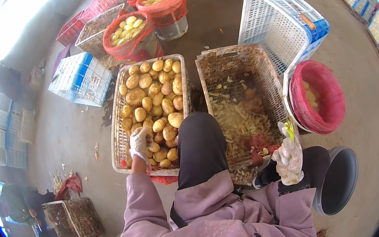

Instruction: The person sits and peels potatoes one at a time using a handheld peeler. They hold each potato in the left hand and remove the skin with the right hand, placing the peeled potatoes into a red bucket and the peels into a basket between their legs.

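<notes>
My left hand, in a whitish glove, reaches into the lower left part of a plastic crate full of unpeeled potatoes. Its fingers touch a potato; whether they grip it cannot be told. My right hand, in a thin translucent glove, is raised by my right knee and holds a yellow-green handled tool, probably a peeler. Beside the potato crate, a dirty plastic crate contains peelings. Past my right hand is a bucket lined with pink mesh, with peeled potatoes inside.
A blue-and-white crate lies tipped beyond the peelings crate, with a wooden-handled tool on it. A dark bucket lies by my right leg. Mesh-lined buckets of peeled potatoes stand ahead. Another blue-and-white crate is at left. People are at far left.
</notes>
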A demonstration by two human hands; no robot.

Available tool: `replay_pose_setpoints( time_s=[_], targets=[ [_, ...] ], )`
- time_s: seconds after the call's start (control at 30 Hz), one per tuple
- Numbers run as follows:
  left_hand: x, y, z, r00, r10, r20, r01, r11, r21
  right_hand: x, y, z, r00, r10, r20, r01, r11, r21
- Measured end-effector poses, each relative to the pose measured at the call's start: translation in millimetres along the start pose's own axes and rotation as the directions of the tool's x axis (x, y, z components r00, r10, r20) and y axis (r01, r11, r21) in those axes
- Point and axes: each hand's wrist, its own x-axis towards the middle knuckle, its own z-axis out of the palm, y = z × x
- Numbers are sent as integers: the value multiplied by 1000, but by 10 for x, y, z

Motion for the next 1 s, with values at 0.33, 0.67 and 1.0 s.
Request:
replay_pose_setpoints(
  time_s=[0.33, 0.67, 1.0],
  targets=[
    [404, -145, 425, 892, 375, 252, -384, 339, 859, 58, 116, 113, 979, 125, -162, -167, 947, -275],
    [377, -26, 1063, 707, 44, 706, -706, -5, 708, 101, 332, 52, 978, 137, -157, -181, 934, -307],
    [543, 160, 789, 941, -48, 334, 117, 975, -191, 52, 126, 174, 993, 88, -76, -116, 739, -663]
  ],
)
